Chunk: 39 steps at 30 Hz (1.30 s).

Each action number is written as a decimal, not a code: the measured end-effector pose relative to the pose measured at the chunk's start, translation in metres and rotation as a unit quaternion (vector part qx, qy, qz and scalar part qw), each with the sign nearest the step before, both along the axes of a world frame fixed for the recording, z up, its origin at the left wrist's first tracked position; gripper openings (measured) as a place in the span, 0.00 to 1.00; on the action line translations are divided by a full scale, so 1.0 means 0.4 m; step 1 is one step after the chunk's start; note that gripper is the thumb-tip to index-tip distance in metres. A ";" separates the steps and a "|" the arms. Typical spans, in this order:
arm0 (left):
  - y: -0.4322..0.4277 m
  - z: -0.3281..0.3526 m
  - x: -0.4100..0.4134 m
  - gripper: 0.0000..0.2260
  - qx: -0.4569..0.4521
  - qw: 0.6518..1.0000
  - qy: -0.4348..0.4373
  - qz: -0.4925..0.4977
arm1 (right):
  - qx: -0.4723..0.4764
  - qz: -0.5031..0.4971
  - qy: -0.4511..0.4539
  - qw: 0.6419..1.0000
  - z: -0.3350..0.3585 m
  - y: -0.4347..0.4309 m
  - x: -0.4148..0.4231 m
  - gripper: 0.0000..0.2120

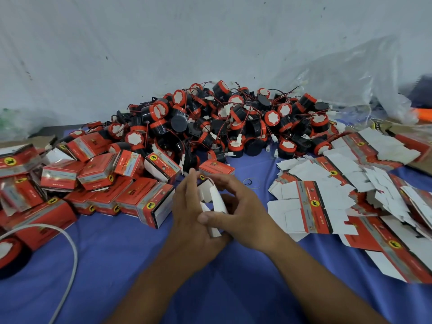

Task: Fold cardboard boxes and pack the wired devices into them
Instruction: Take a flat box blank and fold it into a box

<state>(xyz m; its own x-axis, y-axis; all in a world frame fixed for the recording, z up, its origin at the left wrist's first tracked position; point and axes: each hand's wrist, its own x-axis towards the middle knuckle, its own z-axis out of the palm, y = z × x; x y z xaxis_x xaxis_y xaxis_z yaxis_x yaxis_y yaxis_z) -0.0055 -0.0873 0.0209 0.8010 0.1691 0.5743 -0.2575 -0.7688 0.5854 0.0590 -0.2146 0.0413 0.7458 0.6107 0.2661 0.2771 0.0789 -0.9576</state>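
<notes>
Above the middle of the tabletop, the right hand (240, 206) grips a partly folded box (216, 199). Its fingers curl over the top and far side, and its thumb presses the near white flap. The left hand (187, 220) is held flat, fingers straight and pointing away from the person, and lies against the box's left side. The box shows mostly its white inner card, with a strip of red print at the far end; whether anything is inside cannot be told.

A blue cloth (222, 288) covers the tabletop beneath the hands. Just beyond them a thin rubber band (251, 183) lies on the cloth. Towards the left edge, closed red folded boxes (100, 174) are heaped together, their contents hidden. Towards the right edge, flat box blanks (315, 202) lie in a loose overlapping spread, white sides mostly up. Along the far edge, a large pile of wired devices (233, 120) is heaped, round black and red bodies with white faces and thin wires ending in white plugs. At the near left, a white cable (70, 253) arcs across the cloth beside one more device (11, 256). A crumpled clear plastic bag (350, 73) rises at the far right, in front of a pale grey wall (163, 43).
</notes>
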 end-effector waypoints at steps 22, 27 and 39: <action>0.050 0.036 -0.013 0.27 -0.005 0.995 -0.086 -0.057 | 0.123 0.078 0.153 0.978 0.021 -0.022 0.012 0.19; 0.051 0.032 -0.014 0.26 0.003 0.995 -0.080 -0.061 | 0.109 0.067 0.148 0.981 0.019 -0.023 0.021 0.21; 0.056 0.029 -0.010 0.24 0.065 0.989 -0.118 -0.068 | 0.093 0.004 0.104 0.990 0.017 -0.008 0.015 0.17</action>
